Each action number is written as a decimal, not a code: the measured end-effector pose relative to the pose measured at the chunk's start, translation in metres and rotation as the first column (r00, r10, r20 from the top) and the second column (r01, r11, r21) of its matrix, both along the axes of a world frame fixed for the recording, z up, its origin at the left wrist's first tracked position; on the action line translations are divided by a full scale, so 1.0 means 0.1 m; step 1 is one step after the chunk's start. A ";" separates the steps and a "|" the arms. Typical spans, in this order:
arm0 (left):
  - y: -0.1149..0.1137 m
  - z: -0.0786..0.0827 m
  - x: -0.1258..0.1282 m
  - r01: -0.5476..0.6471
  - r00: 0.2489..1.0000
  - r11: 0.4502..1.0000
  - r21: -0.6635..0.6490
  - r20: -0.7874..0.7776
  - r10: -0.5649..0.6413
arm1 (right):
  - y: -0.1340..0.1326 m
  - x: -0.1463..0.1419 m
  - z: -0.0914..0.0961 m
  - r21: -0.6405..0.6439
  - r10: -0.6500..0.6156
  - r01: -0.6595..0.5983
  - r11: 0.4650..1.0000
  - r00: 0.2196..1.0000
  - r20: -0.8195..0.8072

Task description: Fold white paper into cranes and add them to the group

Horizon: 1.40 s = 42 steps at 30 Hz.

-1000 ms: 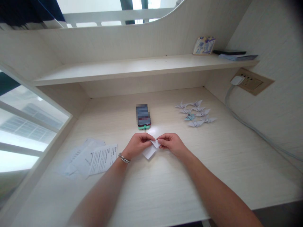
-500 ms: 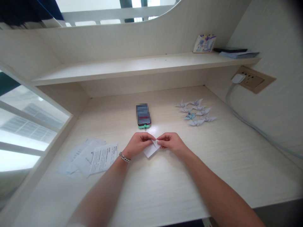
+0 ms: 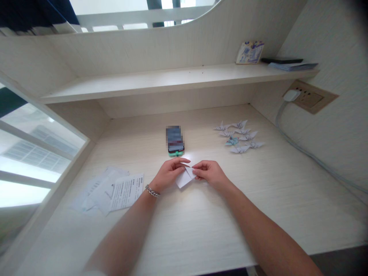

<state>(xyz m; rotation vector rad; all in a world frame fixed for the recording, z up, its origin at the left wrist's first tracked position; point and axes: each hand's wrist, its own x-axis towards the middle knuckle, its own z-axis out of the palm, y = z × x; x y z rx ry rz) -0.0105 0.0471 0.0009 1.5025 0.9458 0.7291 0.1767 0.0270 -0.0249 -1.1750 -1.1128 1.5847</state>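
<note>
A small piece of folded white paper (image 3: 184, 179) is held between my two hands, just above or on the desk. My left hand (image 3: 170, 172), with a chain bracelet (image 3: 152, 191) at its wrist, has the thumb on the paper's upper left part and its index finger lifted over the top edge. On the other side, my right hand (image 3: 207, 170) pinches the right corner between thumb and fingers. Beyond my hands lies a phone (image 3: 174, 138) with a green piece at its near end. Several folded paper cranes (image 3: 243, 134) are grouped at the back right; one is bluish.
Printed paper sheets (image 3: 126, 191) lie overlapping on the desk (image 3: 201, 237) at the left. A shelf (image 3: 161, 82) spans the back, bearing a small packet (image 3: 249, 53) and a flat stack (image 3: 291, 66). From the wall socket (image 3: 312, 97), a grey cable (image 3: 310, 155) runs down the right.
My left index finger has lifted and stretched away from its pinch at the paper's top. The paper's folded flap lies flatter. My right hand keeps its pinch.
</note>
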 end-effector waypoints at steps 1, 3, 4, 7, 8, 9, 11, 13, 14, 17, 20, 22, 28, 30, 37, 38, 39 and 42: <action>0.00 0.00 0.00 -0.002 1.000 1.000 -0.006 0.009 0.002 | 0.00 0.00 0.00 0.001 -0.002 0.002 1.000 1.000 0.001; 0.00 0.00 0.00 -0.007 1.000 1.000 -0.017 0.020 0.007 | 0.00 0.00 0.01 0.002 -0.007 0.007 1.000 1.000 -0.002; -0.01 0.00 0.00 -0.010 1.000 1.000 -0.021 0.024 0.010 | -0.01 0.00 0.01 0.003 -0.008 0.008 1.000 1.000 -0.005; -0.01 0.00 0.01 -0.010 0.999 1.000 -0.027 0.040 0.011 | -0.01 0.00 0.02 0.001 -0.006 0.006 1.000 1.000 -0.007; -0.01 0.00 0.01 -0.007 0.999 1.000 -0.025 0.042 0.008 | -0.01 0.00 0.02 0.002 -0.007 0.007 1.000 1.000 -0.007; -0.01 0.00 0.01 -0.005 0.999 1.000 -0.021 0.040 0.006 | -0.01 0.00 0.02 0.002 -0.010 0.010 1.000 1.000 -0.007; -0.01 -0.01 0.01 -0.005 1.000 1.000 -0.008 0.028 0.006 | -0.01 0.00 0.02 0.006 -0.019 0.019 1.000 1.000 -0.004; -0.01 -0.03 0.01 -0.016 1.000 1.000 0.011 0.008 0.016 | 0.00 -0.01 0.02 0.010 -0.026 0.026 1.000 1.000 0.004; -0.01 -0.03 0.02 -0.027 1.000 0.999 0.024 -0.005 0.027 | 0.00 -0.01 0.02 0.012 -0.031 0.031 0.999 0.999 0.010; -0.01 -0.04 0.03 -0.077 0.996 0.995 0.067 -0.048 0.081 | 0.00 -0.01 0.03 0.012 -0.047 0.046 0.999 0.999 0.024; -0.02 -0.03 0.05 -0.078 0.990 0.992 0.097 -0.106 0.088 | 0.00 -0.02 0.03 0.021 -0.052 0.052 0.998 0.998 0.041; -0.03 -0.02 0.06 -0.061 0.987 0.992 0.115 -0.143 0.077 | 0.00 -0.02 0.03 0.031 -0.048 0.046 0.998 0.997 0.063; -0.03 -0.01 0.06 -0.058 0.986 0.991 0.117 -0.148 0.075 | -0.01 -0.04 0.05 0.043 -0.037 0.033 0.999 0.995 0.090; -0.02 -0.02 0.05 -0.061 0.985 0.992 0.112 -0.153 0.077 | -0.01 -0.04 0.05 0.045 -0.035 0.031 0.998 0.995 0.088; -0.01 -0.04 0.05 -0.051 0.984 0.992 0.118 -0.162 0.070 | -0.01 -0.03 0.04 0.044 -0.012 0.007 0.999 0.994 0.105; -0.01 -0.03 0.05 -0.050 0.984 0.992 0.117 -0.162 0.069 | -0.01 -0.03 0.03 0.046 -0.010 0.006 0.999 0.994 0.105; -0.01 -0.03 0.05 -0.049 0.985 0.992 0.115 -0.161 0.068 | -0.01 -0.03 0.03 0.048 -0.010 0.005 0.999 0.994 0.104; -0.01 -0.02 0.05 -0.054 0.986 0.992 0.113 -0.150 0.071 | -0.01 -0.03 0.03 0.051 -0.012 0.007 0.999 0.995 0.102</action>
